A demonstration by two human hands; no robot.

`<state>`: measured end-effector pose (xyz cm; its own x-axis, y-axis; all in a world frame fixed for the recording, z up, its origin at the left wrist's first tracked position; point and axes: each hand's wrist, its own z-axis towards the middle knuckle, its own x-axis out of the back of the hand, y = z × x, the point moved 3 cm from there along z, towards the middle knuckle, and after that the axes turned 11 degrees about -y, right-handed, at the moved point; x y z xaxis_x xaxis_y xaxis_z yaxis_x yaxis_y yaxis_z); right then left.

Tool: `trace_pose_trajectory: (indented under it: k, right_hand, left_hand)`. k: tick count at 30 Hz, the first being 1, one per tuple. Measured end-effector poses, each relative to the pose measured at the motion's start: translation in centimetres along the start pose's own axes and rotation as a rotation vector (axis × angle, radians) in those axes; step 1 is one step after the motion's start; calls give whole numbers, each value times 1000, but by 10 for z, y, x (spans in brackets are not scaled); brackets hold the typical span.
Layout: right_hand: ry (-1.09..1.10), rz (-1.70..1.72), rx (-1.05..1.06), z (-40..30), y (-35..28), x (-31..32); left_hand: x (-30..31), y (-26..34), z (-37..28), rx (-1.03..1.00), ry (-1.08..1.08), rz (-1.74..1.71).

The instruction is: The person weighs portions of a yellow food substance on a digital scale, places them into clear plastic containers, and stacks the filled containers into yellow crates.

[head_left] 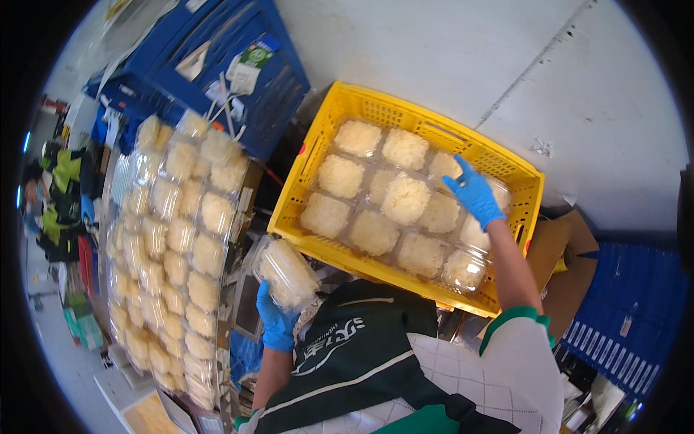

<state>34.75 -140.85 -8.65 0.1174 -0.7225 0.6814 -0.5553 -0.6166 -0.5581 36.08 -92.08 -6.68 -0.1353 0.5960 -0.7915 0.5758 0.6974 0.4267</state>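
My left hand (278, 320), in a blue glove, holds a clear plastic clamshell box of pale shredded food (287, 273) just outside the near left corner of a yellow plastic crate (358, 260). My right hand (473, 191), also gloved in blue, is over the right part of the crate with its fingers spread; whether its fingertips touch the packs below cannot be told. Inside the crate, similar clear packs (374, 233) lie in rows, and one pack (406, 198) sits on top of others near the middle. The forearm hides some packs on the right.
Many more filled packs (206, 255) are stacked on the left. Behind them stands a blue plastic crate (179, 38) with labels and scraps. A pale wall (488, 54) borders the yellow crate's far side. At right are a cardboard box (574, 260) and blue crates (629, 293). A person (59, 195) is far left.
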Motion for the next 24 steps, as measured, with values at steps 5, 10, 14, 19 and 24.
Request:
trace_pose_trajectory:
  k: [5,10,14,19,24]
  right_hand:
    - [152,32,309,13,-62,-101]
    - [-170,-5,471,29,-153,-140]
    - [-187,90,739,39,-194,-156]
    - [-243,208,636,0,-190,-149]
    - [-673,740,563,-111,-205,-139]
  left_hand:
    - [17,9,-23,-90,49,10]
    - [26,5,-36,-103,79,44]
    - [22,-1,-42,-82,86,30]
    - [5,3,-43,-132,69,-16]
    - [-35,-1,-21,-104,-20,127]
